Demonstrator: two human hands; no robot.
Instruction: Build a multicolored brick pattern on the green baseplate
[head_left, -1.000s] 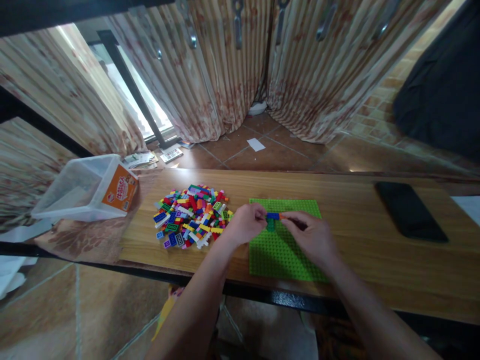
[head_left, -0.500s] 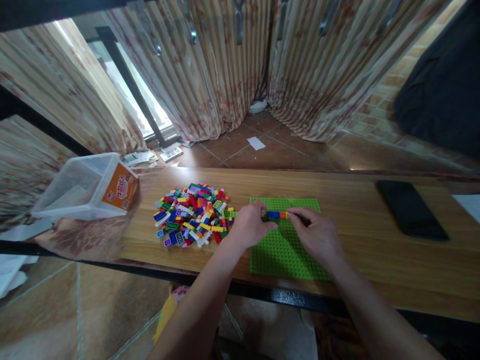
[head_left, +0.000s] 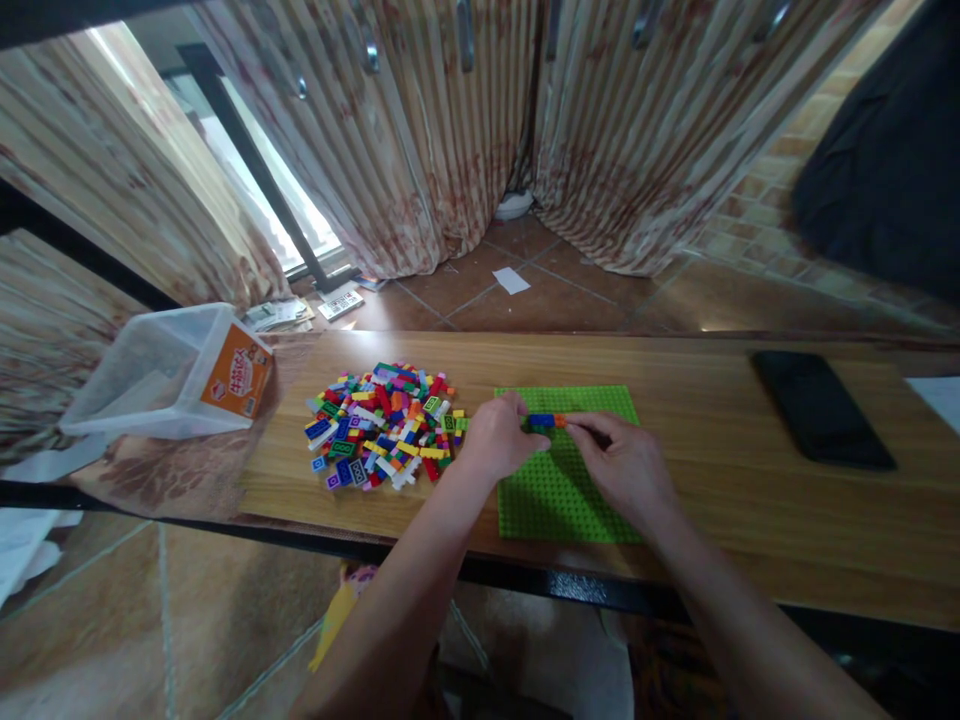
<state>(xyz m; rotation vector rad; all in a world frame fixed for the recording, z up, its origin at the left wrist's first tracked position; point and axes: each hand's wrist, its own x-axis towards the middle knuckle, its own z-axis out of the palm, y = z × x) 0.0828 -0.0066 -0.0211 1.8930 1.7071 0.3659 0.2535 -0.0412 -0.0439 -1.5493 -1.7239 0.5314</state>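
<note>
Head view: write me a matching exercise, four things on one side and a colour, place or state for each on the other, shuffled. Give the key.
Column one
1. Tub
2. Board
3. Brick pile
4. Right hand

Column two
A. Holding the orange end of a brick row
B. See-through, with an orange label
C. Many colours, heaped on the table
D. Bright green, covered in studs

Right pairs: 1-B, 2-D, 3-C, 4-A
</note>
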